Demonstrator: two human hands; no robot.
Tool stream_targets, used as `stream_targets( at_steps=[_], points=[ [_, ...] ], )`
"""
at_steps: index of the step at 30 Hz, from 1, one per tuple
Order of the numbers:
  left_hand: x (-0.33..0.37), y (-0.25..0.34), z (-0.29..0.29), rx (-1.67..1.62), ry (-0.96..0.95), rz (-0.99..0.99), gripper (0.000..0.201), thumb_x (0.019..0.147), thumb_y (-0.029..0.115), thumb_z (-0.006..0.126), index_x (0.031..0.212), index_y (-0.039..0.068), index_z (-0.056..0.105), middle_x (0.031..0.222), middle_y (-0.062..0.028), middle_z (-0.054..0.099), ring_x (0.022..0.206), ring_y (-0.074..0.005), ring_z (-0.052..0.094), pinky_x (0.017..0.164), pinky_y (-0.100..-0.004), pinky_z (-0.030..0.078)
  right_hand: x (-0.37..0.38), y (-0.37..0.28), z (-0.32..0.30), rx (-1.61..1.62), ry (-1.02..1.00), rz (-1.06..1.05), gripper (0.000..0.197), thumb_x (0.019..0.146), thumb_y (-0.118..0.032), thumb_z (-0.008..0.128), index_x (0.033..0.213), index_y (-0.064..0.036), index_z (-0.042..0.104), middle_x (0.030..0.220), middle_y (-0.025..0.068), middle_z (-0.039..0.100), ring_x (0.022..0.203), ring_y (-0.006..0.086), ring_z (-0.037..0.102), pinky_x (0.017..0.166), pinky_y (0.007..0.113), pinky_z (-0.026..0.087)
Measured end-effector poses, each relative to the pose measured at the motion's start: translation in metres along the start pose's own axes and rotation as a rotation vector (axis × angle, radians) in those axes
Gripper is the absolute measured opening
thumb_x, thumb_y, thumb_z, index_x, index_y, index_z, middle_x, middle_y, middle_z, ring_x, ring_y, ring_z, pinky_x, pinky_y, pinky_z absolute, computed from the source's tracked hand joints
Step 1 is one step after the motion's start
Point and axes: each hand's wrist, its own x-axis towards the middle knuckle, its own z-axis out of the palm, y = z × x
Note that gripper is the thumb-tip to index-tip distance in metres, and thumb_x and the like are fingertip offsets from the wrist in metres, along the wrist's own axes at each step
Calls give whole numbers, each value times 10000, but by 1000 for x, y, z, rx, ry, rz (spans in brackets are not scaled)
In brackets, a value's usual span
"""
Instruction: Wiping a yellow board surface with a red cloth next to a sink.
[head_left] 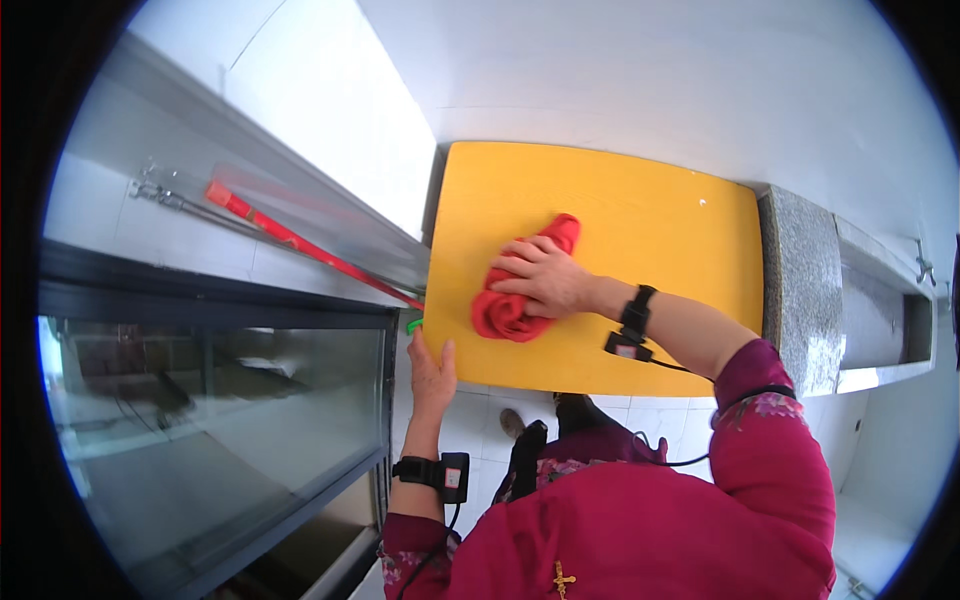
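Note:
A bunched red cloth [510, 312] lies on the yellow tabletop [640, 240], left of its middle. My right hand [543, 277] presses down on this cloth, its fingers curved over the folds. At the table's front left corner is my left hand [430, 378], with thumb and fingers apart and nothing seen in them. Its fingertips are close to the table edge, just below a small green piece [414, 326]; whether they touch either one I cannot tell.
A red pole [310, 250] slants along the left wall toward the table corner. Below it is a dark-framed glass panel [220, 400]. A grey speckled stone counter with a basin [805, 290] adjoins the table's right side. White tiles [465, 425] cover the floor.

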Motion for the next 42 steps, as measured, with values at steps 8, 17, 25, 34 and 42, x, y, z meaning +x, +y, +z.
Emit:
stream_targets(
  at_steps=[8,17,25,34,42],
  points=[
    [-1,5,4,19,27,-27,656,900,339,516,1359,-26,224,1259,-297,364,1167,-442,394,978,-461,346,61,83,17,-271,217,557,421,717,-300,629,1114,-174,574,1189,64,497,1141,283,416,926,471,345],
    [5,-28,9,-323,-72,-133,620,957,433,323,1363,-33,282,1281,-283,372,1208,-417,363,1029,-428,287,100,-12,42,-158,-15,320,450,717,-285,634,1146,-171,557,1257,67,463,1197,307,383,960,508,317],
    [-2,12,-13,-472,-152,-128,666,959,499,261,1384,-14,279,1373,-188,339,1285,-306,308,1057,-354,245,-22,8,-15,-139,-108,308,494,668,-234,658,1151,-212,555,1220,32,482,1181,273,398,882,486,393],
    [-7,-1,-7,-590,-155,-210,712,952,563,227,1410,19,253,1413,-101,347,1283,-219,346,1031,-294,291,53,-58,39,-166,137,403,410,673,-268,645,1072,-191,596,1162,66,492,1154,291,415,911,505,355],
    [12,-33,9,-340,-107,-178,728,938,562,272,1412,11,231,1425,-199,291,1308,-301,299,1052,-364,269,-143,-102,-38,-2,-28,328,537,592,-267,721,1113,-244,594,1280,37,456,1194,298,406,932,501,349]
  ],
)
